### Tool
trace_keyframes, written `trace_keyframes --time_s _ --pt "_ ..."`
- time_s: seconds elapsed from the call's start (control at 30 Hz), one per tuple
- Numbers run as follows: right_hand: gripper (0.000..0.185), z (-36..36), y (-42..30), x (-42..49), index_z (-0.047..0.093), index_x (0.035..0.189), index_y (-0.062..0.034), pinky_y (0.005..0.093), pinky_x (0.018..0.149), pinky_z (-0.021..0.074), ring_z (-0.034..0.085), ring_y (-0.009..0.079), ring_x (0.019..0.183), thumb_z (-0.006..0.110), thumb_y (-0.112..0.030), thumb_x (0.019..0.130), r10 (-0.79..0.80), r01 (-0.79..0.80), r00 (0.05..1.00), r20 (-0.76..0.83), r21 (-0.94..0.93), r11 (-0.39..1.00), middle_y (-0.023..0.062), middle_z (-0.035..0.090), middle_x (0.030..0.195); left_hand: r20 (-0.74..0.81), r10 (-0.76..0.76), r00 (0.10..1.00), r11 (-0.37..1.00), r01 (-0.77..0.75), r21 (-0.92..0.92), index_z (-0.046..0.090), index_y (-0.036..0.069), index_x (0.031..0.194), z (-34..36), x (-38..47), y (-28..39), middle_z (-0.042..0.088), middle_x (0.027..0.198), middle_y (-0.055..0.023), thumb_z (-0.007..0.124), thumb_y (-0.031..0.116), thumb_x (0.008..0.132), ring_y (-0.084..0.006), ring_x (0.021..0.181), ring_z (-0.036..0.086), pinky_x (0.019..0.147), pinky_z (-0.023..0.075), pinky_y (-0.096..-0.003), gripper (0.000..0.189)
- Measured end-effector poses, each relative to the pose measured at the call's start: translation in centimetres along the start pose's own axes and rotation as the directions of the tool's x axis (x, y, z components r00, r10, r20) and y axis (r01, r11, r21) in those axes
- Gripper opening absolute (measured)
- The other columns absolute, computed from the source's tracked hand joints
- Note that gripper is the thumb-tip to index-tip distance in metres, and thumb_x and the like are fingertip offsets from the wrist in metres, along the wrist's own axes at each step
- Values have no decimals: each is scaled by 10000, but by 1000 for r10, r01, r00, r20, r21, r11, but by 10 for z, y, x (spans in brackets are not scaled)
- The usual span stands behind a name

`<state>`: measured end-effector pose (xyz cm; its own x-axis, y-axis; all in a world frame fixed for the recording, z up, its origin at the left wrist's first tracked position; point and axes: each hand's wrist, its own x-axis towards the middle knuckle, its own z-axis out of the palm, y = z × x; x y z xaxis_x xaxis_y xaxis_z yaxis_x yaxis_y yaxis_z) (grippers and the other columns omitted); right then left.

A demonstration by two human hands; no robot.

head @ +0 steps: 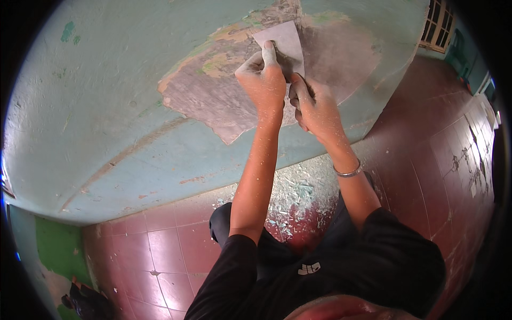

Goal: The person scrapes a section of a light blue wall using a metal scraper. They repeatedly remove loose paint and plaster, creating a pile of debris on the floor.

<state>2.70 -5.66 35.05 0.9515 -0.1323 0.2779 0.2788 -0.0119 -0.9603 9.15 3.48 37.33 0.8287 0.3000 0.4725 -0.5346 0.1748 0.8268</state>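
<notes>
A pale, stiff sheet (289, 34), apparently sandpaper, is held up in front of a wall (192, 148) painted pale blue-green. My left hand (264, 76) pinches it, with the thumb flat on its face and the fingers curled behind. Its lower right corner is gripped by my right hand (312, 98), thumb on top; what lies inside the curled fingers is hidden. Both hands are coated in whitish dust. Behind them spreads a bare, greyish patch (212, 90) with ragged paint edges and traces of yellow and green. Whether the sheet touches the wall, I cannot tell.
Paint flakes and dust (296, 192) cover the red tiled floor (160, 248) at the wall's foot, between my knees. The wall ends at an edge (394, 94) on the right. A barred window (438, 24) is beyond. Another person (90, 302) is at lower left beside a green-painted wall (60, 244).
</notes>
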Motion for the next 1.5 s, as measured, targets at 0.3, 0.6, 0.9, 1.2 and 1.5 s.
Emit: trace_keyframes --time_s 0.3,0.6,0.9,1.2,1.5 --pt "334 -2 -7 -1 582 864 -13 248 349 276 346 48 383 505 -258 1076 -38 38 998 -50 -7 999 -40 432 581 5 14 1000 1000 -14 25 525 -15 563 11 2 5 426 523 40 646 215 979 -74 529 323 472 234 -318 490" --pt "324 -11 0 2 611 906 7 254 343 287 375 56 375 507 -252 1072 -152 144 987 -52 -143 979 -30 451 582 -15 96 995 995 -96 37 527 0 563 17 -1 -9 435 509 22 636 207 981 -75 519 352 482 258 -316 479" --pt "347 -14 11 8 629 849 51 366 540 410 487 163 521 538 -221 1044 -202 164 974 -104 -289 943 108 535 588 -17 36 999 998 -35 49 634 -13 627 20 -4 -9 510 528 -8 667 243 970 -103 502 459 521 380 -306 429" --pt "354 -11 -4 10 621 861 42 324 484 390 474 111 476 543 -246 1050 -148 123 984 -99 -219 968 43 523 582 -21 150 988 989 -150 -9 510 -15 578 21 6 -5 420 535 26 630 209 984 -78 555 343 512 259 -328 479" --pt "353 -13 -11 5 618 849 -5 266 376 308 428 56 417 536 -274 1063 -4 -2 996 -84 -70 998 -24 480 579 -30 70 997 996 -71 -51 464 9 526 24 3 -3 391 508 41 632 202 981 -73 529 305 492 217 -333 522"
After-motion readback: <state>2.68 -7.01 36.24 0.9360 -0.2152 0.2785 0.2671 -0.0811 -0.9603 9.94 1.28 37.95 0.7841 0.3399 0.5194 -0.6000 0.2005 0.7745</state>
